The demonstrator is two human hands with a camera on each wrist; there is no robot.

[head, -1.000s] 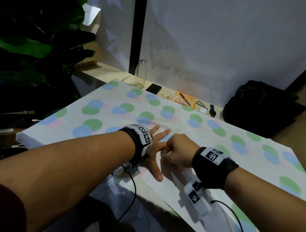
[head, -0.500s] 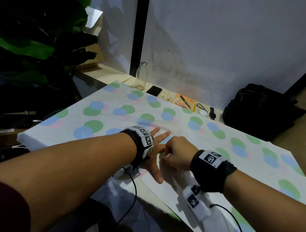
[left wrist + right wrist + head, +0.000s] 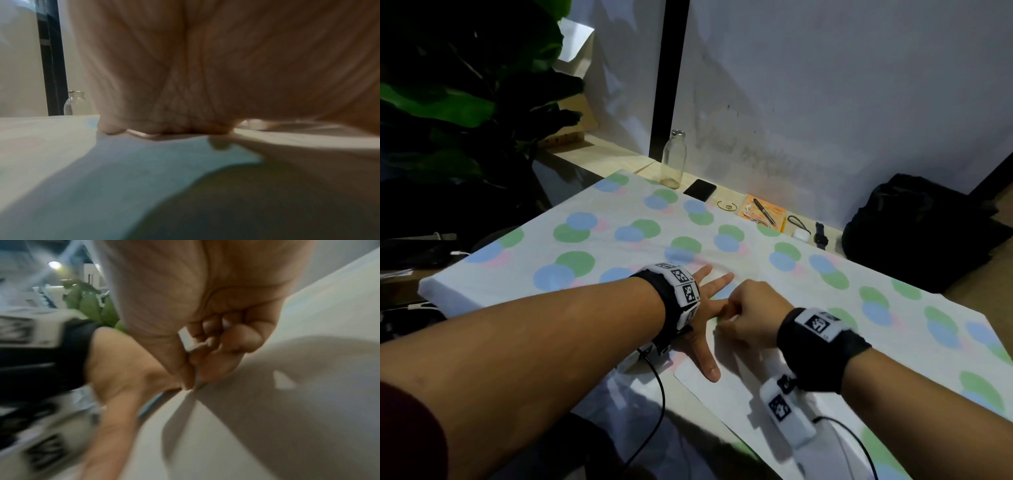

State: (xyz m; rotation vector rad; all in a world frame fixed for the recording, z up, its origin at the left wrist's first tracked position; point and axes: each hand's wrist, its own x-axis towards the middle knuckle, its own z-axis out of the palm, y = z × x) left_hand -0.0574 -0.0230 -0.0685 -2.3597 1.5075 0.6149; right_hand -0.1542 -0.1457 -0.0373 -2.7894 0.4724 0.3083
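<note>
Dim room: cool light washes the wall beyond the fingertips, while the plant far left of the fingers is almost black. Soft arm shadows lie on the sheet nearer than the fingers. Edges of the head view bow. Close up, the left hand is soft and out of focus; the wristband beside the right hand smears with blur.

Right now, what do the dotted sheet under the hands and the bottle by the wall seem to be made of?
The dotted sheet: probably paper, matt, white on the back; the flap the right hand pinches folds with a sharp crease, and it lies flat under the left hand. The bottle: likely clear glass, see-through with bright glints; clear plastic cannot be ruled out.
</note>
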